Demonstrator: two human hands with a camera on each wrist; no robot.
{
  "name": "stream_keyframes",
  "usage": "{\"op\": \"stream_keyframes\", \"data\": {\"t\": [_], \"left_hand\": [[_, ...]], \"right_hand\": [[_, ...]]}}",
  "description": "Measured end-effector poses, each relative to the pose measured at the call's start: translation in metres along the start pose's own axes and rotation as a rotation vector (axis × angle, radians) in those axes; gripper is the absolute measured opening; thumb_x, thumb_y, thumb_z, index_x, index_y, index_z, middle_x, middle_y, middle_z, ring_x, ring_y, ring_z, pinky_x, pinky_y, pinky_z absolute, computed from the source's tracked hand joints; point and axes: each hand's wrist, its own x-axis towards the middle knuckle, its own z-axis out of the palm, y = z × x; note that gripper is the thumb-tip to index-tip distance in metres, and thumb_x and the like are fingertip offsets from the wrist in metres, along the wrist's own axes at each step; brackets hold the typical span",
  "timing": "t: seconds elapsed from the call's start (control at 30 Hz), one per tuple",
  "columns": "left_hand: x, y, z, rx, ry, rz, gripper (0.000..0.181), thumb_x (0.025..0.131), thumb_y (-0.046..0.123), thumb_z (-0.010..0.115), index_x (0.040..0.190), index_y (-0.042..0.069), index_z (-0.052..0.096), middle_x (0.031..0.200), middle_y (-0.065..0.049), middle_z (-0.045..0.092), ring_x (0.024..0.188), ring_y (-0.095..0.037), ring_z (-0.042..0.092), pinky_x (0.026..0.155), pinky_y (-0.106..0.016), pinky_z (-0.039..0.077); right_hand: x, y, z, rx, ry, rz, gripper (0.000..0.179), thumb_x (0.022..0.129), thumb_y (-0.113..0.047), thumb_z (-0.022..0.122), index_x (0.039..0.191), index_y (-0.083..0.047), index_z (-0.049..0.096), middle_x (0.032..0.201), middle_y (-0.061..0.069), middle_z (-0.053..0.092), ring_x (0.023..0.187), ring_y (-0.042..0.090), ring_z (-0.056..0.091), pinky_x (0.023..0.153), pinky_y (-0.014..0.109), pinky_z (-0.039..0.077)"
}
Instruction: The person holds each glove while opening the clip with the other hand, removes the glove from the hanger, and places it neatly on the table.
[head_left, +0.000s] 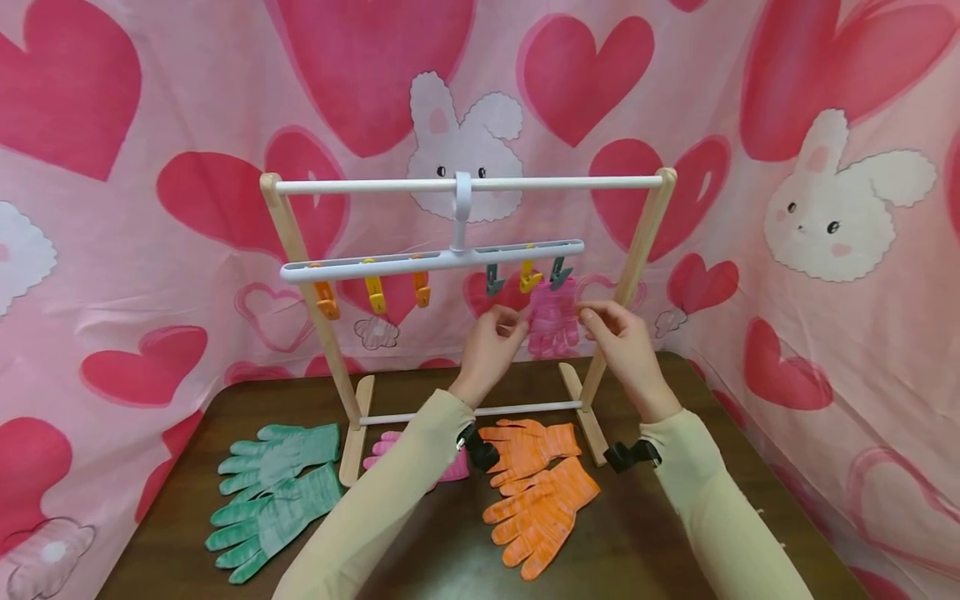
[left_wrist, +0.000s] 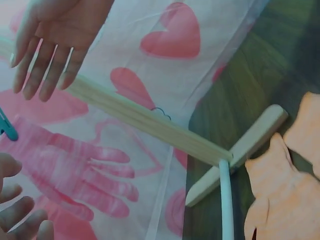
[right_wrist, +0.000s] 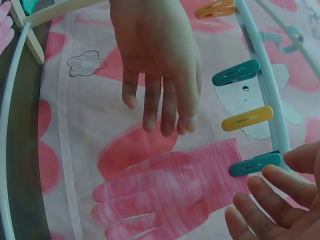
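A pink glove (head_left: 553, 321) hangs fingers down from the hanger (head_left: 420, 265). A dark green clip (right_wrist: 256, 164) at the hanger's right end bites the edge of its cuff. My left hand (head_left: 489, 350) is at the glove's left side, its fingers extended and holding nothing in the right wrist view. On the other side, my right hand (head_left: 624, 348) has relaxed fingers close to the clip in the right wrist view, with nothing in its grasp. A yellow clip (right_wrist: 247, 118) and another green clip (right_wrist: 236, 73) hang alongside, gripping no glove.
A wooden rack (head_left: 645, 242) carries the hanger on its white top bar (head_left: 360, 186). Orange and yellow clips (head_left: 375, 293) line the hanger's left half. Below on the brown table (head_left: 645, 525) lie green gloves (head_left: 277, 508), orange gloves (head_left: 540, 508) and a partly hidden pink glove (head_left: 453, 471).
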Motion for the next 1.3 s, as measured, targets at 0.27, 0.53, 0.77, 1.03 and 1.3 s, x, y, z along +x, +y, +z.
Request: {"op": "stream_keyframes", "data": {"t": [0.27,0.53,0.77,1.03,1.3], "left_hand": [[0.01,0.007,0.012,-0.147,0.055,-0.036,0.029,0.1,0.023,0.069,0.121,0.003,0.068,0.122,-0.015,0.072,0.112,-0.033,0.068,0.096,-0.044,0.056],[0.012,0.013,0.021,-0.091,0.042,-0.033,0.032,0.099,0.02,0.07,0.128,0.007,0.068,0.123,-0.01,0.074,0.112,-0.028,0.07,0.098,-0.042,0.055],[0.013,0.019,0.026,-0.093,0.021,-0.033,0.034,0.099,0.022,0.07,0.13,0.007,0.068,0.121,-0.009,0.075,0.11,-0.027,0.071,0.094,-0.037,0.056],[0.012,0.021,0.033,-0.11,-0.013,-0.02,0.041,0.1,0.02,0.07,0.137,0.004,0.066,0.122,-0.01,0.073,0.107,-0.024,0.067,0.09,-0.033,0.056],[0.006,0.024,0.036,-0.128,-0.026,0.026,0.034,0.099,0.016,0.07,0.129,0.0,0.068,0.115,-0.014,0.074,0.104,-0.025,0.07,0.089,-0.032,0.057]], "right_hand": [[0.003,-0.003,0.002,0.023,0.009,-0.005,0.034,0.107,-0.018,0.059,0.13,0.007,0.066,0.13,0.033,0.063,0.103,0.006,0.065,0.09,0.018,0.052],[0.004,-0.005,0.004,0.006,0.015,0.003,0.033,0.107,-0.017,0.06,0.13,0.006,0.067,0.123,0.029,0.065,0.098,0.001,0.064,0.087,0.015,0.052],[0.004,-0.006,0.002,0.001,0.032,0.017,0.034,0.107,-0.019,0.06,0.131,0.005,0.066,0.111,0.006,0.07,0.094,0.004,0.063,0.086,0.016,0.051],[0.004,-0.005,-0.001,-0.003,0.048,-0.004,0.036,0.107,-0.019,0.059,0.132,0.005,0.065,0.126,0.031,0.064,0.1,0.004,0.064,0.087,0.015,0.052],[0.008,-0.008,-0.001,-0.063,0.136,-0.019,0.038,0.105,-0.023,0.064,0.138,-0.002,0.064,0.137,0.017,0.065,0.117,0.02,0.064,0.097,0.022,0.049]]}}
